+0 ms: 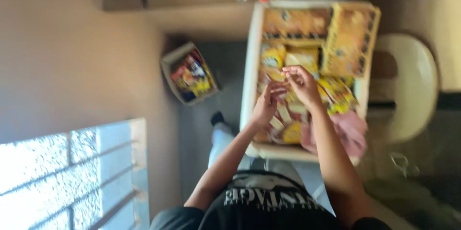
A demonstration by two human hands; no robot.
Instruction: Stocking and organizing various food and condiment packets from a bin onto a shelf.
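A pale chair (pixel 413 86) carries a big cardboard box (pixel 249 81); a smaller box (pixel 168 64) sits on the floor (pixel 225 66)

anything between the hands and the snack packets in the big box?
Nothing visible. Both the left hand and the right hand are already inside the open box, right on the yellow packets. Blur hides the exact grip.

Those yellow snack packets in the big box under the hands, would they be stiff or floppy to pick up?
Probably floppy: the packets lie crumpled and overlapping in the box. Likely light, since they are thin pouches piled loosely. Their glossy look suggests they may slide on each other, though the picture is blurred.
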